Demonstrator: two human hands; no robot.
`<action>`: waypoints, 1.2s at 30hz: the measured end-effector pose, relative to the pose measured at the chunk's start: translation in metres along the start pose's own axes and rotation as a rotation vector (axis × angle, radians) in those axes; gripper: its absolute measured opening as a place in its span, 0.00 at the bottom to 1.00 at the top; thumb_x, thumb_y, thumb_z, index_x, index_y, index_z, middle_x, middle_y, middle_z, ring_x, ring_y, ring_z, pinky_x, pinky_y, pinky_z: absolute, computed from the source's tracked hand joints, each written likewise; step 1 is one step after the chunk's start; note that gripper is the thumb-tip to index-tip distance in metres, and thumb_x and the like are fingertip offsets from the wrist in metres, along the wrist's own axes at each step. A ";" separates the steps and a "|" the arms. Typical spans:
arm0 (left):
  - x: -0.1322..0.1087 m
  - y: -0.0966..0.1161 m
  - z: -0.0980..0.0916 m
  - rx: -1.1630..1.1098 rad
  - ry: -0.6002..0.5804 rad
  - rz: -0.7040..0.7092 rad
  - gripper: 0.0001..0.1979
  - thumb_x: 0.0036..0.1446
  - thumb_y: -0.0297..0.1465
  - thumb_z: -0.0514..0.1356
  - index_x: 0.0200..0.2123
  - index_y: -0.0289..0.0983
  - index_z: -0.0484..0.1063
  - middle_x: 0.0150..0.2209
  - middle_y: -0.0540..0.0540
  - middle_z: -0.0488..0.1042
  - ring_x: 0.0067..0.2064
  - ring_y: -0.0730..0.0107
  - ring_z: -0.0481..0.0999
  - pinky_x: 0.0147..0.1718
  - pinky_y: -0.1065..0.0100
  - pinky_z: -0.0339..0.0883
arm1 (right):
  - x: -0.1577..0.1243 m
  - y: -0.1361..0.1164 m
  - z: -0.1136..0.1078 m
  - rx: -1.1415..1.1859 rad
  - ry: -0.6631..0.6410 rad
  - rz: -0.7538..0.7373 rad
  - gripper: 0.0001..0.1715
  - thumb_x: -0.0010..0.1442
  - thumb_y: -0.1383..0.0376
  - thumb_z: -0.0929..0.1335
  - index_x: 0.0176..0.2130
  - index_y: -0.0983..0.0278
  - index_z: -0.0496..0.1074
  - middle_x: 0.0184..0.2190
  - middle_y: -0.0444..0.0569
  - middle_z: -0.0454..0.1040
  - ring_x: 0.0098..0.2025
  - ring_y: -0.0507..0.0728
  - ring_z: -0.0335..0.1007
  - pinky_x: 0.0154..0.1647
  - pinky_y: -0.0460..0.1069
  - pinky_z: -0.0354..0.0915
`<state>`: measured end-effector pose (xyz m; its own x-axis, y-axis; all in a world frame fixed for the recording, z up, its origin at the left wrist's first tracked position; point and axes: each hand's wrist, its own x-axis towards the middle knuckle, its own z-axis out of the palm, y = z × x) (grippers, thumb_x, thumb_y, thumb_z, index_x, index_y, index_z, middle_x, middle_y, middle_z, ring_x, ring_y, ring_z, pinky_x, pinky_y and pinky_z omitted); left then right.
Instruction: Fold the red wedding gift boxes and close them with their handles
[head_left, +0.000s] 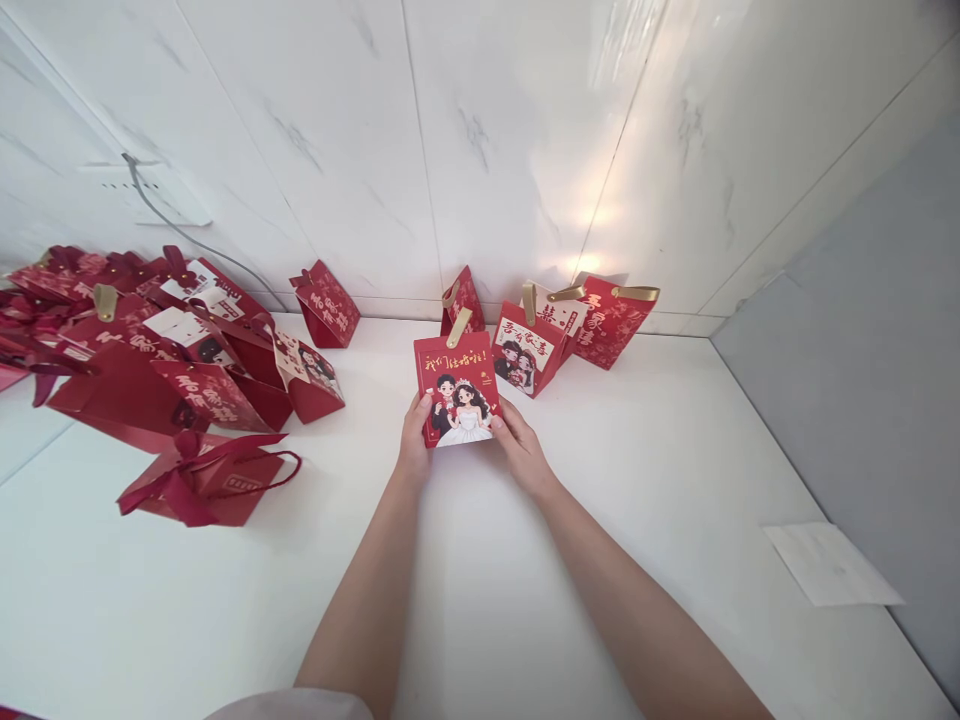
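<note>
A small red gift box [456, 385] with a cartoon bride and groom on its front and a gold handle stands on the white table [645, 470]. My left hand [415, 440] grips its lower left corner, thumb on the front. My right hand [520, 447] grips its lower right corner the same way. Both arms reach forward from the bottom of the view.
Three similar red boxes [525, 352] [613, 318] [463, 300] stand behind it by the marble wall. One more red box [326, 305] stands further left. A pile of red boxes and ribboned bags [172, 350] fills the left side. A white paper [829, 565] lies at the right.
</note>
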<state>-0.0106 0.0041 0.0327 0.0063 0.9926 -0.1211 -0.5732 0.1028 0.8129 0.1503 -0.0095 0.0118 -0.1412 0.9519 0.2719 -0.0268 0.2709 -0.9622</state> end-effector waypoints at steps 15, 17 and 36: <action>0.000 0.001 0.002 0.024 0.008 0.027 0.26 0.58 0.46 0.59 0.54 0.37 0.69 0.51 0.40 0.76 0.52 0.52 0.76 0.51 0.55 0.70 | -0.001 -0.001 0.000 0.022 0.024 0.021 0.32 0.66 0.51 0.62 0.66 0.55 0.56 0.65 0.47 0.59 0.66 0.59 0.54 0.66 0.57 0.54; 0.001 0.001 0.002 0.063 0.021 0.104 0.24 0.56 0.43 0.61 0.53 0.38 0.71 0.51 0.42 0.76 0.52 0.54 0.76 0.51 0.57 0.70 | -0.003 -0.003 0.001 0.068 0.037 0.017 0.40 0.65 0.51 0.64 0.69 0.54 0.45 0.66 0.49 0.56 0.66 0.59 0.54 0.65 0.58 0.56; 0.002 -0.010 -0.014 0.464 0.008 0.192 0.19 0.41 0.38 0.72 0.36 0.36 0.78 0.34 0.43 0.81 0.35 0.57 0.79 0.36 0.61 0.72 | 0.008 -0.095 -0.030 -0.548 0.043 -0.393 0.27 0.66 0.60 0.63 0.62 0.47 0.59 0.65 0.44 0.58 0.65 0.66 0.54 0.64 0.65 0.52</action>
<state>-0.0168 0.0045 0.0166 -0.0709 0.9961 0.0527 -0.1388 -0.0622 0.9884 0.1814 -0.0235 0.1054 -0.1839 0.7695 0.6116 0.4393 0.6210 -0.6492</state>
